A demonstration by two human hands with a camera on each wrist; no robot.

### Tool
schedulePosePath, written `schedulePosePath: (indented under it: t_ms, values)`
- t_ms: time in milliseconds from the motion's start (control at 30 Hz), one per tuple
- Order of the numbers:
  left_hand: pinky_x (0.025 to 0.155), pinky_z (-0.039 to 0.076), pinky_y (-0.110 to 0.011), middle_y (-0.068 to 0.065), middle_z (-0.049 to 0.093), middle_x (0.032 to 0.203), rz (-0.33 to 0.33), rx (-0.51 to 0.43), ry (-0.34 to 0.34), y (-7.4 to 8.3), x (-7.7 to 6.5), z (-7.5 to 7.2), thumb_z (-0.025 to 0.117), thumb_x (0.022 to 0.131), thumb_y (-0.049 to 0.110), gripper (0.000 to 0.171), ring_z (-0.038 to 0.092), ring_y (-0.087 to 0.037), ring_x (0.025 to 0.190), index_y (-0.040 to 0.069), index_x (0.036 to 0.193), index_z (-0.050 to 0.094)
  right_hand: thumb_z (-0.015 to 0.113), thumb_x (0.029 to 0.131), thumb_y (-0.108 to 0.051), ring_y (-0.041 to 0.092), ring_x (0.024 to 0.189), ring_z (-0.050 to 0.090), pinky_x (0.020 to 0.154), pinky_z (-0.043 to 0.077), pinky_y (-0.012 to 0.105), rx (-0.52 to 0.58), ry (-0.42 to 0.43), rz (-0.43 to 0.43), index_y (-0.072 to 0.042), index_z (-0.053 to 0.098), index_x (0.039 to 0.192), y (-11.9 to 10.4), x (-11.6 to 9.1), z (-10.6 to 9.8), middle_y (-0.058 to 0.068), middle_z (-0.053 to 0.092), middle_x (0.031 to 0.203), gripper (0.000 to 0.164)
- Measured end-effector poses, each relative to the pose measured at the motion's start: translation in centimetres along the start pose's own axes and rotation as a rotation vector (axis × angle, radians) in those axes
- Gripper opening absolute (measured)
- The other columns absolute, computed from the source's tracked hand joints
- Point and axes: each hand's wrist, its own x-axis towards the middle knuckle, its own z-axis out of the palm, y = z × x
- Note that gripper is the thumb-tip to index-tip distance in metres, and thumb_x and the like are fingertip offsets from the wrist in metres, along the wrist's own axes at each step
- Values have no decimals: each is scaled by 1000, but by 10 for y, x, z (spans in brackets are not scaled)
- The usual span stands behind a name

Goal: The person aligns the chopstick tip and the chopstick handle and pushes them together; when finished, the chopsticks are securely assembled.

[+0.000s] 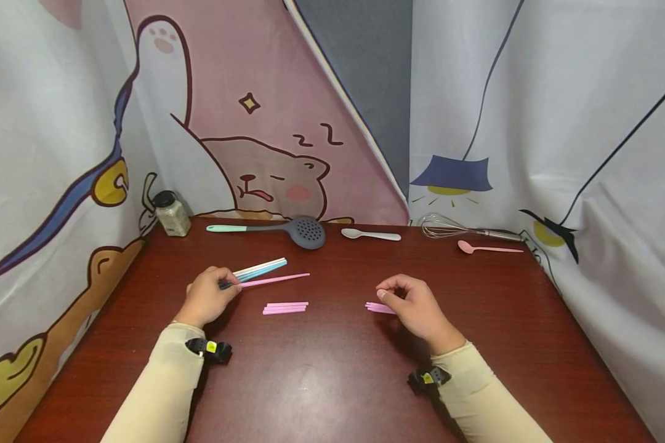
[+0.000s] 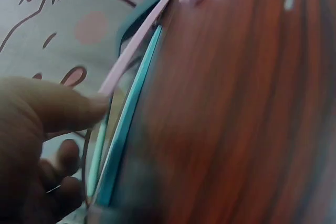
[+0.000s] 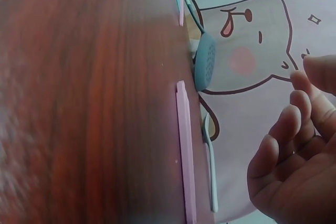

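Note:
My left hand (image 1: 206,298) pinches the end of a pink chopstick (image 1: 279,279) between thumb and finger. The stick's thin end points right. Light blue chopsticks (image 1: 266,269) and a white one (image 1: 255,267) lie just behind it, their left ends partly hidden by the hand. Over a small pile of pink sticks (image 1: 378,308) hovers my right hand (image 1: 420,311), fingers loosely bent and nothing between them; it covers the pile's right part. In the right wrist view, that pink pile (image 3: 185,153) lies apart from the fingers. Another row of pink sticks (image 1: 285,308) sits between the hands.
Along the back edge are a jar with a black lid (image 1: 172,214), a grey slotted spoon (image 1: 307,233), a white spoon (image 1: 372,235), a whisk (image 1: 468,229) and a pink spoon (image 1: 490,248). Patterned curtains (image 1: 366,184) border the brown table (image 1: 310,381).

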Motion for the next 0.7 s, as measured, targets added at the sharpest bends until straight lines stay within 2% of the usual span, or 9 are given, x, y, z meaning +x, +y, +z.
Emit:
schedulePosePath:
  t_ms: [133,367,700]
  values:
    - [88,34,-61,-19,67,117,-14,52,-31,-6,-1,-7,77,95,18,8,63,-43,115,14,92,71,76,95,-8,18,76,59,65,49,26,-4,8,19,-3,77,99,1,1,-3,4,71,85,6]
    - [83,34,-57,-19,68,116,-44,98,-33,-11,-2,-14,77,93,17,7,64,-39,107,14,92,71,75,95,-7,18,75,58,65,48,26,7,9,28,-5,77,99,2,2,-5,3,69,84,5]
    - [77,33,-51,-14,65,100,-88,147,-51,-14,-2,-18,77,91,19,11,63,-32,92,13,89,68,75,96,-9,17,74,57,64,47,26,16,2,40,-4,77,99,2,2,-7,4,69,83,6]
